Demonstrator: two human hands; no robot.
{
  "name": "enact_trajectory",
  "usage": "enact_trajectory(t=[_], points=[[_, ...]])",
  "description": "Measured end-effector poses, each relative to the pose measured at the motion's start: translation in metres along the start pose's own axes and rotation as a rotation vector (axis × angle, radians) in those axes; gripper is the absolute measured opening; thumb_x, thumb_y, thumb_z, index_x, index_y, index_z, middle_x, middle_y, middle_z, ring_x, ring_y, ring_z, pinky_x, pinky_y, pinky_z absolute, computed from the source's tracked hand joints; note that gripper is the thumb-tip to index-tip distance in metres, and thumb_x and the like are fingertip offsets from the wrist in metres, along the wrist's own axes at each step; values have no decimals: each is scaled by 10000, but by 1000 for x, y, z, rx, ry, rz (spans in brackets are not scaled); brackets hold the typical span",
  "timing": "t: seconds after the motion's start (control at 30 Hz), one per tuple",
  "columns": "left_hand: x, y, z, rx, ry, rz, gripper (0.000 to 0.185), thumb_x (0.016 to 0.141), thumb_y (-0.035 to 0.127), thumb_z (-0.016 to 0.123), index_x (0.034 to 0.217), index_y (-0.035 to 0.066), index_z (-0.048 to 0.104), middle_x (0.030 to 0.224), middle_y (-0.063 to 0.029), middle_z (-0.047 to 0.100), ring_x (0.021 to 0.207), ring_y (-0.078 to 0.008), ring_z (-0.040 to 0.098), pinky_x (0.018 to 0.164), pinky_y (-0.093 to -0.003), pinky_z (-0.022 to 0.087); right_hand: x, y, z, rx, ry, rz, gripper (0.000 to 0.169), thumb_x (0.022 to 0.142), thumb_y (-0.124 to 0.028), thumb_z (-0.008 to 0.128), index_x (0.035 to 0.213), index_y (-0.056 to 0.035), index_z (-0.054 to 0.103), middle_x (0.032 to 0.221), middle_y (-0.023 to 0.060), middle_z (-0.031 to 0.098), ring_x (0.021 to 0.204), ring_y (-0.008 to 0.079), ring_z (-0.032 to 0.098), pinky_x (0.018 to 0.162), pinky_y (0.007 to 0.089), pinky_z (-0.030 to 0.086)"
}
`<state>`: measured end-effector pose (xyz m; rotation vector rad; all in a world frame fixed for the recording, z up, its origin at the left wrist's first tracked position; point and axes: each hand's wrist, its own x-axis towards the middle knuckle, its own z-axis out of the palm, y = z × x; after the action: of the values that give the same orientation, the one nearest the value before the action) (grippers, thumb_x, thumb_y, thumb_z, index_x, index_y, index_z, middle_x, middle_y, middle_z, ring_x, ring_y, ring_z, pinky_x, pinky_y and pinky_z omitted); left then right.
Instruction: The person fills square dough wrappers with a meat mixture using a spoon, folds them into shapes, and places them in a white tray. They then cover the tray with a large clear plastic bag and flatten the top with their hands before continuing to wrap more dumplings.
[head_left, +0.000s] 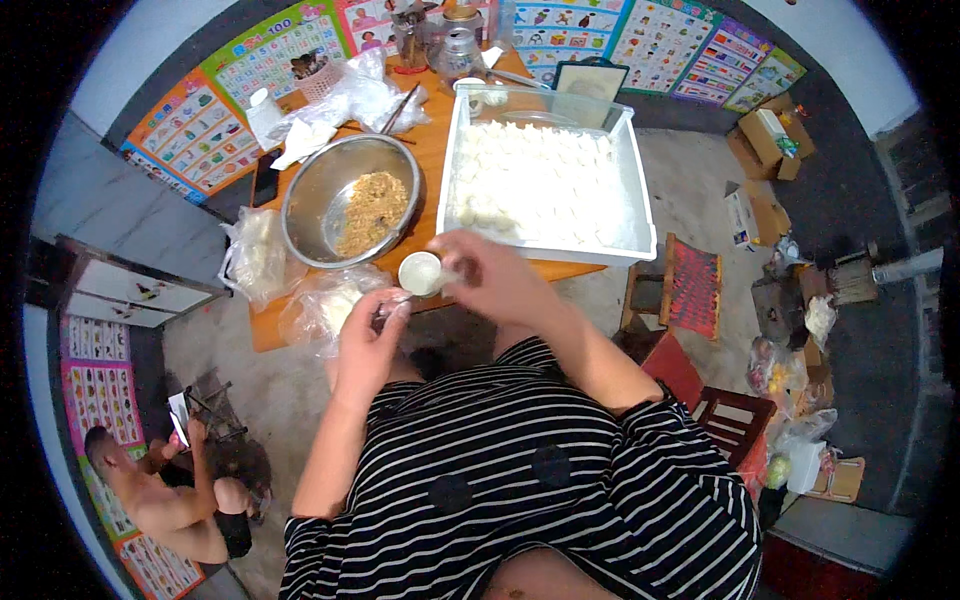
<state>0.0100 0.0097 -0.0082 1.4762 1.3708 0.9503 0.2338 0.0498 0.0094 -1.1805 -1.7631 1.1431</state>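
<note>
A small white bowl (421, 274) with pale contents stands at the table's near edge, between my hands. My left hand (369, 330) is at the bowl's lower left, fingers curled; a pale bit shows at the fingertips, too small to name. My right hand (499, 279) is blurred at the bowl's right rim, its fingers bent; whether it holds anything is unclear. Beyond them a steel basin (300, 195) contains a brownish minced filling (375, 210). To its right, a white plastic tray (550, 250) bears rows of pale dumplings (536, 176), washed out by glare.
Clear plastic bags with pale dough-like contents (259, 251) (341, 304) lie left of the bowl on the wooden table (266, 330). Chopsticks (400, 109), a phone (265, 178) and jars (459, 56) are farther back. A seated person (161, 495) is at lower left; a woven-seat stool (694, 285) stands right.
</note>
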Motion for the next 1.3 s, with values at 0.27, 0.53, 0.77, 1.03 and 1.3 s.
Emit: enact_trajectory(t=[0.27, 0.53, 0.77, 1.03, 1.3], points=[[13, -17, -28, -134, 125, -59, 233, 944, 65, 572, 1169, 7, 577, 1122, -56, 629, 1047, -145, 571, 957, -290, 430, -25, 75, -170, -91, 578, 237, 456, 802, -106, 757, 1219, -90, 573, 878, 33, 596, 689, 83, 560, 619, 230, 475], [56, -9, -22, -127, 176, -17, 238, 962, 78, 544, 1186, 6, 581, 1151, -87, 631, 1068, -188, 608, 932, -312, 470, -26, 106, -196, -562, 439, 596, 471, 795, -126, 716, 1231, -58, 552, 854, 113, 669, 773, 236, 661, 724, 351, 516], [87, -12, -12, -197, 176, 58, 222, 948, 44, 535, 1162, -11, 556, 1161, -116, 612, 1094, -205, 578, 1000, -349, 427, -17, 128, -186, -710, 214, 721, 464, 782, -89, 630, 1236, -54, 542, 886, 181, 683, 864, 349, 663, 773, 431, 520], [100, -19, -12, -174, 199, 73, 188, 965, 48, 515, 1130, -21, 572, 1128, -128, 622, 1062, -199, 583, 978, -350, 445, -17, 158, -182, -866, 47, 861, 526, 736, -32, 669, 1239, 3, 521, 851, 183, 679, 854, 335, 665, 777, 411, 515], [96, -25, -12, -187, 227, 111, 182, 959, 36, 523, 1125, -18, 575, 1120, -128, 627, 1046, -200, 594, 965, -352, 458, -9, 174, -181, -1010, -86, 884, 427, 840, -23, 528, 1254, 50, 451, 1018, 285, 643, 992, 416, 634, 848, 486, 512]])
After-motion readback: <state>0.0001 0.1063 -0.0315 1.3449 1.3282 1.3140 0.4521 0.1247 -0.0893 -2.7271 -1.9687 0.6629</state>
